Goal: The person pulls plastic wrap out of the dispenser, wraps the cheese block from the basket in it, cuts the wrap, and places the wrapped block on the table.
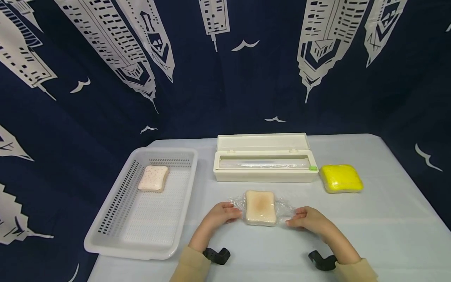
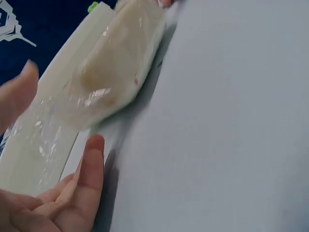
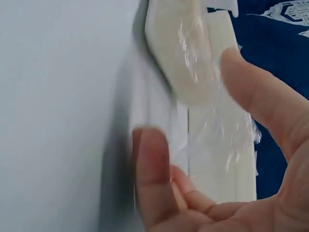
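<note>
In the head view a slice of bread point(image 1: 260, 207) with a browned middle lies on the table, wrapped in clear plastic wrap whose loose ends point(image 1: 284, 209) stick out at both sides. My left hand point(image 1: 223, 213) is at the left end of the wrap, my right hand point(image 1: 307, 221) at the right end. The left wrist view shows the left thumb point(image 2: 19, 94) and fingers apart, with crinkled film between them. Likewise, the right thumb point(image 3: 241, 79) stands away from the fingers point(image 3: 154, 169) in the right wrist view, beside the wrapped bread.
Behind the bread stands a cream plastic wrap dispenser point(image 1: 264, 176), its lid raised and a film roll inside. A yellow wrapped block point(image 1: 341, 178) sits to its right. The white basket point(image 1: 183, 219) at left holds a pale speckled slice point(image 1: 153, 178). A dark patterned cloth hangs behind.
</note>
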The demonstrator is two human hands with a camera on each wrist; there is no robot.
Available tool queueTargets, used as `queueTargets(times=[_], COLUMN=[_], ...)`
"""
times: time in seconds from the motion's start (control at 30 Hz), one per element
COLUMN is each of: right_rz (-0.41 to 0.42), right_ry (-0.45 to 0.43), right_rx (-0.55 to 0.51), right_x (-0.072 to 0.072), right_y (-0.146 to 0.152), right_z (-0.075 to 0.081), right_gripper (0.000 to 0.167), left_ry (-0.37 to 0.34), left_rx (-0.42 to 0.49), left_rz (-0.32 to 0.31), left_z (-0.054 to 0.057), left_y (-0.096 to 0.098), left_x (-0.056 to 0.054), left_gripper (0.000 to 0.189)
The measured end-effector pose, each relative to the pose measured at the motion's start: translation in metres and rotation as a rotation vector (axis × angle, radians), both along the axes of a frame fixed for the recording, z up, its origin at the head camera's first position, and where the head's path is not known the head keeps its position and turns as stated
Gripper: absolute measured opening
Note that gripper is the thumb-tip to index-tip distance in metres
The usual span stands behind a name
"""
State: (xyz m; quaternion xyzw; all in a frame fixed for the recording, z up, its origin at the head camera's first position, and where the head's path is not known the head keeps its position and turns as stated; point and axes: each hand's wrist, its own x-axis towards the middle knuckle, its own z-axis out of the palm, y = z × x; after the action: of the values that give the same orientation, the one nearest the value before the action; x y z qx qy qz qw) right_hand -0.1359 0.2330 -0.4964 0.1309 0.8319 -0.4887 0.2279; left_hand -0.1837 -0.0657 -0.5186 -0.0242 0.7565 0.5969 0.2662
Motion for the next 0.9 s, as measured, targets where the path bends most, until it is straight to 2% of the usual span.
queueTargets(times=[0.07,0.17,0.27,0.33,0.43,0.5,0.67,0.77,0.9], right_rz=[-0.04,-0.103,-0.19,-0.24,-0.316,-0.355,-0.416,-0.406,-0.374], right_ry=[-0.036,-0.057,-0.051,-0.034,-0.006,0.003,0.026,0.058,0.112], right_rx=[-0.093,-0.305,-0.491,-0.553,-0.56,-0.552,-0.547,-0.513,-0.409], right_x=[0.001,0.0,-0.001,-0.003,-0.004,-0.004,-0.003,-0.002,-0.003], right_y=[-0.004,-0.008,-0.013,-0.016,-0.023,-0.026,-0.033,-0.038,-0.047], right_z=[0.0,0.0,-0.001,-0.002,-0.003,-0.005,-0.006,-0.003,0.004], right_gripper=[0.074,0.068,0.069,0.077,0.09,0.091,0.078,0.067,0.056], left_ry=[-0.051,-0.089,-0.076,-0.048,0.005,0.038,0.11,0.146,0.22], left_rx=[0.077,0.151,0.156,0.135,0.102,0.085,0.062,0.056,0.024], left_rz=[0.057,0.135,0.184,0.202,0.217,0.222,0.231,0.252,0.274], left_z=[-0.001,-0.003,-0.004,-0.003,-0.001,0.001,0.005,0.007,0.011], left_y=[0.005,0.012,0.017,0.02,0.022,0.023,0.024,0.027,0.033], left_x=[0.0,0.0,-0.001,-0.001,-0.001,-0.001,0.0,0.001,0.003], left_gripper=[0.061,0.059,0.059,0.058,0.056,0.053,0.044,0.039,0.032])
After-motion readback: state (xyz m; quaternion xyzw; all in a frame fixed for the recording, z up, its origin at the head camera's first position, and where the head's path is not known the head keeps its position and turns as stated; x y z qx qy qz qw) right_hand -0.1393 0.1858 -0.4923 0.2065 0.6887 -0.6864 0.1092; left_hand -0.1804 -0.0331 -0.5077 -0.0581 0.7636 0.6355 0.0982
